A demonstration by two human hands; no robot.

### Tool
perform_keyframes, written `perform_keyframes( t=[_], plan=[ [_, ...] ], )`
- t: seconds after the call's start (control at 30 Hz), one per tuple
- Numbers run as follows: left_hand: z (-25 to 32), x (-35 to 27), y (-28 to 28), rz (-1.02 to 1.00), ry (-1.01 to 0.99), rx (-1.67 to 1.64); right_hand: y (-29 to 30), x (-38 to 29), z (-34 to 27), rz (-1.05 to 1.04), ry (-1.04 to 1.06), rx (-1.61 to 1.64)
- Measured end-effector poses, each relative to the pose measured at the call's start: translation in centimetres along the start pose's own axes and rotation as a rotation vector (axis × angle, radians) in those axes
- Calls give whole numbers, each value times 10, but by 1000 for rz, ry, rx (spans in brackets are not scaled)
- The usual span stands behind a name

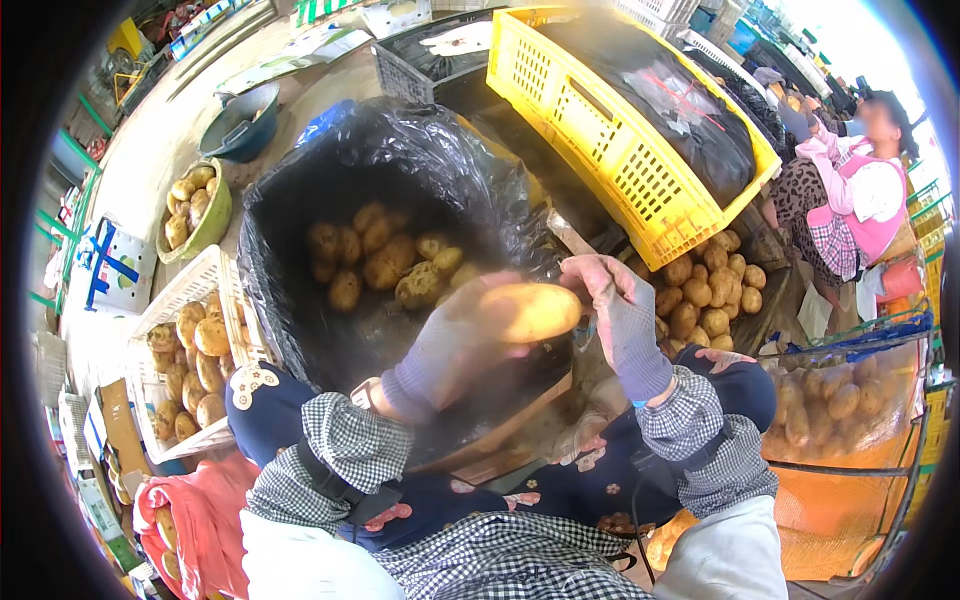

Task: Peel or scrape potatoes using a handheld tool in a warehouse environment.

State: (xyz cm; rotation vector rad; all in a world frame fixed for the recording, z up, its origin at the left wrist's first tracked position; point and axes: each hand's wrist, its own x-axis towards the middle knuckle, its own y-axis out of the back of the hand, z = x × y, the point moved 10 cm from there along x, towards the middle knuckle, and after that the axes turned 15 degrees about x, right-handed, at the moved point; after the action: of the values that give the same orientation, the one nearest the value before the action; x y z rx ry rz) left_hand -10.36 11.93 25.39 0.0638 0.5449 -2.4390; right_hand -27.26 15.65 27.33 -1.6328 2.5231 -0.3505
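My left hand (457, 337), in a grey knit glove and blurred, grips a long yellow potato (531, 313). Just right of that potato is my right hand (616, 311), gloved too, with its fingers curled. A pale flat strip (568, 231) extends up and left from beside those fingers; whether they hold it is unclear. Under both hands is a box lined with a black plastic bag (281, 217), with several potatoes (390, 262) lying at its far side. One knobbly potato among them looks dirt-covered.
A white plastic crate (180, 450) of potatoes and a green basin (217, 217) stand left. Beyond is a dark bucket (240, 124). A yellow crate (600, 142) tilts above a potato pile (709, 289). An orange mesh sack (832, 517) is right; a person (847, 187) sits farther off.
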Motion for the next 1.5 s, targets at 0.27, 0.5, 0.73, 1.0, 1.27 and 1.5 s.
perform_keyframes(
  t=[0.27, 0.5, 0.73, 1.0, 1.27, 1.5],
  plan=[
    [25, 3, 13, 153, -408, 255, -50, -25, -1, -346, -332, 268],
    [17, 3, 38, 196, -187, -18, -52, -28, 4, -293, -350, 218],
    [41, -4, 28, 298, -344, 391, -42, -25, 0, -238, -308, 227],
    [36, -4, 28, 228, -242, -3, -48, -36, 10, -238, -549, 462],
    [34, -10, 12, 230, -355, 139, -18, -46, 6, -208, -432, 563],
    [27, -7, 62, 471, -130, 184, 149, -67, -18, 507, 151, 805]
  ],
)
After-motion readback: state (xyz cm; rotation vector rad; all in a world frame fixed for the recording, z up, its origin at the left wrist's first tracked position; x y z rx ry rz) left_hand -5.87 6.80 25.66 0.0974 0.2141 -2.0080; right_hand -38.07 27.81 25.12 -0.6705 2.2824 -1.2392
